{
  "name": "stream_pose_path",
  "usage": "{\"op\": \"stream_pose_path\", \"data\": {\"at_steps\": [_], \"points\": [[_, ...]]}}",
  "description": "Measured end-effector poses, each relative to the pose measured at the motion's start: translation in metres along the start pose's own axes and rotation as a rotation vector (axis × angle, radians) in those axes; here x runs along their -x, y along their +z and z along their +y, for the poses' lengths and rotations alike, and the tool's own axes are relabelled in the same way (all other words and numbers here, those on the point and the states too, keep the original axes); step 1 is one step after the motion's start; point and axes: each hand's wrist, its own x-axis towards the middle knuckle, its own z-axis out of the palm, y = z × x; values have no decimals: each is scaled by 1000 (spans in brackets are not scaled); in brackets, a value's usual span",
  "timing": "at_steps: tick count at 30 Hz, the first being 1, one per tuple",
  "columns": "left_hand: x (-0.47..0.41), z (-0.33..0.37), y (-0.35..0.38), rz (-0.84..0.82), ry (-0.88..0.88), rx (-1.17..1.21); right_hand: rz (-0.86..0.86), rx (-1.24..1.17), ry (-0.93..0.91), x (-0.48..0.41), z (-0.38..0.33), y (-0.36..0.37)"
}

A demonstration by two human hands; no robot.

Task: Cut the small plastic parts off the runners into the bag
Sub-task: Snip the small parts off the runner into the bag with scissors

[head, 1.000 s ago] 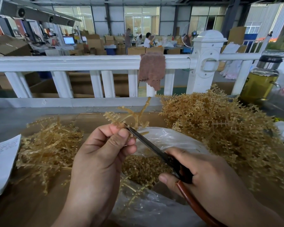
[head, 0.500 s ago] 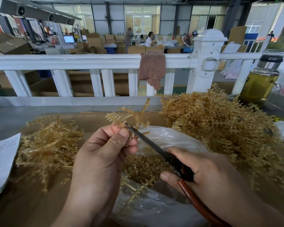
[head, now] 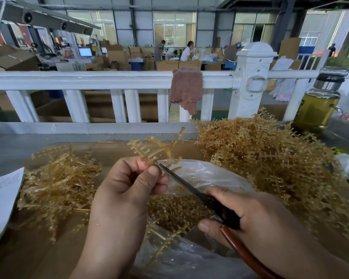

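Amber plastic runners (head: 270, 168) heap on a brown cardboard tabletop (head: 38, 254) beside a white railing (head: 89, 80). Left hand (head: 125, 198) pinches one branched runner (head: 166, 147); right hand (head: 266, 224) curls round dark-handled scissors (head: 191, 187) above a clear plastic bag (head: 206, 174).

white railing (head: 89, 79) across the back, brown cloth (head: 186, 88) draped over its top rail. glass bottle (head: 316, 105) of yellow liquid, metal lid, far right. paper sheet (head: 2, 198) at left edge. behind: cardboard boxes (head: 117, 55), lit monitor (head: 85, 51), round fan (head: 233, 48)
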Motion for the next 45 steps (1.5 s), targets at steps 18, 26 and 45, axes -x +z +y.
{"op": "stream_pose_path", "data": {"at_steps": [18,26,45], "points": [[2,-4,0,-53,47,67,72,49,-49,3,1,0],[1,-4,1,-43,84,79,138,61,-68,3,0,0],[1,-9,0,-2,104,112,114,-7,-65,5,-6,5]]}}
